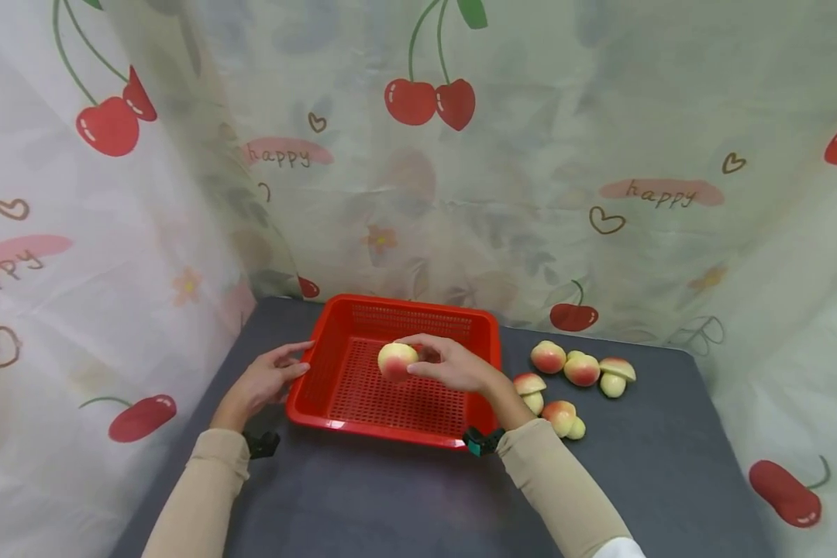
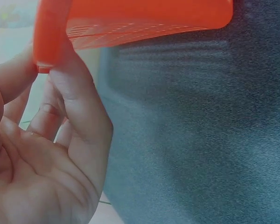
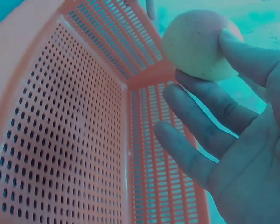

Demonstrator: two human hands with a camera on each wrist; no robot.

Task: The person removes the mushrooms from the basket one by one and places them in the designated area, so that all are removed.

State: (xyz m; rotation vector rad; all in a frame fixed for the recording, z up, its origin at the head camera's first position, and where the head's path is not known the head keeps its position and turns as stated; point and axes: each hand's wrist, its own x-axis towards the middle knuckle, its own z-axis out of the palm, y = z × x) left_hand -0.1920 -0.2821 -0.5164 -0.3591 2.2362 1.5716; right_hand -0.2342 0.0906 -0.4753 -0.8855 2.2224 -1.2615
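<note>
A red plastic basket with a perforated floor stands on the dark table. At its left side my left hand pinches the rim between thumb and fingers. Over the basket's middle, my right hand holds a round yellow-and-red toy mushroom between thumb and index finger. Its cap faces the right wrist view, and its stem is hidden. The other right fingers extend loosely below it. Beneath the held mushroom, the basket floor shows bare.
Right of the basket lie several more toy mushrooms, two of them close to the right forearm. A dark grey table carries everything. Curtains printed with cherries hang behind it and along both sides.
</note>
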